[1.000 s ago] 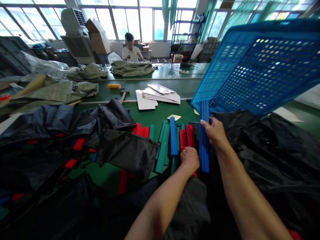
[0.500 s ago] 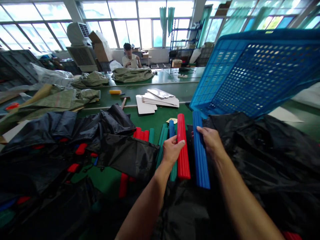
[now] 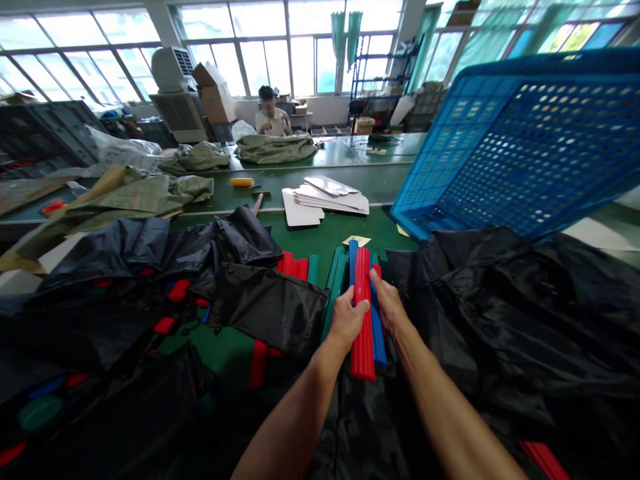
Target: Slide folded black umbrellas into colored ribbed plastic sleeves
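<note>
My left hand (image 3: 349, 316) grips a bundle of red ribbed rods (image 3: 363, 333), its thumb lying across the front. Close on the right, my right hand (image 3: 389, 300) has its fingers on blue ribbed rods (image 3: 379, 337), which are partly hidden behind the red ones. Beyond and to the left of my hands lie green rods (image 3: 334, 283) and the top of another blue rod (image 3: 353, 251). More red rods (image 3: 293, 265) and a green one stick out from under black fabric (image 3: 273, 303).
A large blue perforated basket (image 3: 425, 167) leans at the right. Black bags (image 3: 500, 307) cover both sides. White cards (image 3: 327, 199), a hammer (image 3: 258, 202) and a yellow roll (image 3: 242, 182) lie ahead. A person (image 3: 270, 120) sits beyond the table.
My right hand has moved left with the blue rods, bringing them against the red bundle. The red bundle has come slightly nearer to me. The camera view has shifted a little.
</note>
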Available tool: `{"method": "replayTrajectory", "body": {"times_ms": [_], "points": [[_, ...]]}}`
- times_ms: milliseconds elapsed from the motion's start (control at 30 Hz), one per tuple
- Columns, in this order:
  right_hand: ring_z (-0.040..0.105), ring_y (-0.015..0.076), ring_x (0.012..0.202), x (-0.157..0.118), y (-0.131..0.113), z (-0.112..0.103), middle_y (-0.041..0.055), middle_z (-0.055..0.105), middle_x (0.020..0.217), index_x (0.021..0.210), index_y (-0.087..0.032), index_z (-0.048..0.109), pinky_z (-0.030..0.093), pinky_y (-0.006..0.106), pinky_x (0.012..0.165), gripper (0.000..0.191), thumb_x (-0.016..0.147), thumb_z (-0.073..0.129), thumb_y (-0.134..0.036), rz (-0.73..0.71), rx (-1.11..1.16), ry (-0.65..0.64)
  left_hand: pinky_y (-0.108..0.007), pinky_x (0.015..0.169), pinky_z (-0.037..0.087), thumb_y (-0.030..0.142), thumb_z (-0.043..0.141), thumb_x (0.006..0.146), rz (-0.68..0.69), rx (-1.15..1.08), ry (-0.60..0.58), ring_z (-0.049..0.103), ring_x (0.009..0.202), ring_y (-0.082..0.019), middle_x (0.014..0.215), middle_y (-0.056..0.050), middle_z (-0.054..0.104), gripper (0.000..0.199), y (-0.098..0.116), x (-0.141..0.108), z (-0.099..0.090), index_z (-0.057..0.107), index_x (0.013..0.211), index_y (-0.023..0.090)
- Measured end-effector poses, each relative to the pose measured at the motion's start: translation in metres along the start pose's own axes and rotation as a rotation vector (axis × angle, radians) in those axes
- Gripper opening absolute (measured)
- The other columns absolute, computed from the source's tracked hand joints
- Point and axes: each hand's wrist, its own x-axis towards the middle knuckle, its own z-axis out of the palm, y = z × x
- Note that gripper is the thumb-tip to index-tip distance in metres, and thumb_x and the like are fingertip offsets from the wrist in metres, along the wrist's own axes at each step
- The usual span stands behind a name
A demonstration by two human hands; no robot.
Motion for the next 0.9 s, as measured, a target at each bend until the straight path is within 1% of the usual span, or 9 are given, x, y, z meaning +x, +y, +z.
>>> {"method": "replayTrajectory", "body": {"times_ms": [133,233,300,400,467,600,700,767,900], "points": [[0.066,0.0175,0.062,-0.013,-0.003,-0.004,0.0027,0.069,0.069,0.083,-0.017,0.063,0.054,0.026,0.058,0.038,0.067,0.073,-0.05,0.062,0.105,-0.214,-0.028,0.086,0.047,0.02,0.053,0.077,0.042,0.371,0.081,0.061,0.097,-0.023,0.106,-0.015,0.066,0.04,0.015,-0.001,0.019,0.057,0.115,0.008],[0.067,0.0174,0.062,-0.014,-0.001,-0.012,0.0016,0.068,0.066,0.08,-0.017,0.062,0.055,0.026,0.058,0.032,0.07,0.072,-0.046,0.157,0.289,-0.3,-0.033,0.098,0.041,0.018,0.053,0.077,0.043,0.547,0.028,0.052,0.117,-0.028,0.126,-0.024,0.054,0.057,0.028,0.0,0.034,0.044,0.13,0.0],[0.068,0.0184,0.063,-0.012,0.001,-0.017,0.0016,0.068,0.063,0.075,-0.018,0.06,0.056,0.026,0.059,0.027,0.074,0.07,-0.043,0.25,0.388,-0.33,-0.035,0.099,0.041,0.02,0.053,0.078,0.044,0.598,-0.032,0.05,0.12,-0.029,0.128,-0.024,0.053,0.059,0.035,0.003,0.039,0.042,0.132,0.0],[0.07,0.0209,0.066,-0.01,0.0,-0.023,0.0035,0.068,0.059,0.068,-0.018,0.058,0.058,0.029,0.061,0.022,0.081,0.061,-0.035,0.414,0.523,-0.345,-0.032,0.089,0.046,0.027,0.052,0.082,0.082,0.581,-0.15,0.059,0.105,-0.026,0.111,-0.017,0.063,0.043,0.037,0.011,0.032,0.055,0.12,0.008],[0.07,0.0219,0.066,-0.01,-0.002,-0.025,0.0051,0.069,0.059,0.07,-0.017,0.059,0.059,0.031,0.061,0.021,0.085,0.055,-0.031,0.503,0.587,-0.311,-0.03,0.084,0.047,0.034,0.048,0.086,0.083,0.572,-0.086,0.062,0.095,-0.022,0.101,-0.012,0.066,0.036,0.029,0.013,0.017,0.06,0.112,0.013],[0.07,0.023,0.064,-0.014,-0.003,-0.023,0.0108,0.072,0.072,0.09,-0.011,0.063,0.06,0.035,0.059,0.024,0.085,0.055,-0.032,0.536,0.632,-0.266,-0.034,0.087,0.046,0.038,0.055,0.083,-0.075,0.834,0.242,0.059,0.105,-0.025,0.111,-0.013,0.059,0.038,-0.011,0.007,-0.017,0.058,0.113,0.015],[0.07,0.024,0.067,-0.017,0.002,-0.018,0.0135,0.073,0.08,0.106,-0.008,0.06,0.06,0.038,0.062,0.034,0.085,0.053,-0.034,0.505,0.71,-0.282,-0.035,0.083,0.047,0.032,0.065,0.075,-0.192,1.019,0.174,0.059,0.105,-0.029,0.113,-0.015,0.057,0.043,-0.046,-0.001,-0.027,0.057,0.112,0.012],[0.071,0.0259,0.072,-0.018,0.005,-0.016,0.0147,0.073,0.083,0.111,-0.007,0.058,0.059,0.041,0.066,0.038,0.085,0.051,-0.034,0.497,0.758,-0.3,-0.033,0.078,0.048,0.028,0.065,0.073,-0.229,1.018,0.12,0.062,0.097,-0.027,0.115,-0.016,0.056,0.043,-0.062,-0.003,-0.029,0.057,0.112,0.011],[0.071,0.0285,0.079,-0.017,0.009,-0.018,0.0161,0.073,0.087,0.114,-0.007,0.057,0.058,0.045,0.072,0.041,0.082,0.051,-0.031,0.477,0.799,-0.308,-0.028,0.073,0.045,0.028,0.057,0.076,-0.13,0.791,0.063,0.064,0.085,-0.021,0.096,-0.01,0.064,0.025,-0.059,0.0,-0.043,0.066,0.094,0.013]]}}
